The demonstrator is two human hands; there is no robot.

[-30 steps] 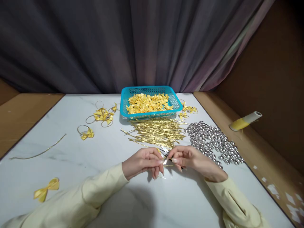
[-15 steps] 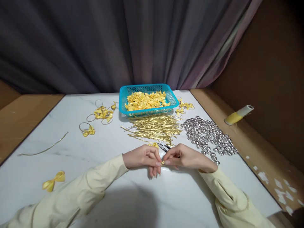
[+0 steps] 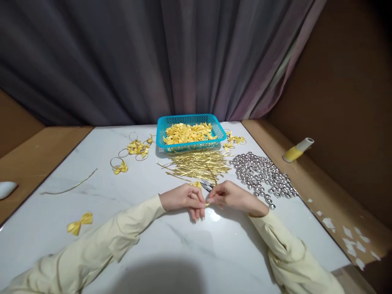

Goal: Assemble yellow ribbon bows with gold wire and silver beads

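So I'm looking through the head cam from way over here, and my left hand (image 3: pixel 191 202) and right hand (image 3: pixel 228 197) are meeting near the middle of the white table (image 3: pixel 171 249). Fingers are narrow on both: left thumb and fingertips are pinching a small gold strip (image 3: pixel 207 205), and the right fingertips are gripping it from the other side, though most of it is hiding behind the fingers. Scissors (image 3: pixel 207 186) are lying just beyond, partly behind the right hand, with a yellow bow (image 3: pixel 196 184) sitting beside them. Farther out, a pile of gold ties (image 3: pixel 196 165) is spreading in front of the blue basket (image 3: pixel 191 145), which is holding loads of yellow bows (image 3: pixel 188 132), and silver beads (image 3: pixel 259 173) are covering the right side
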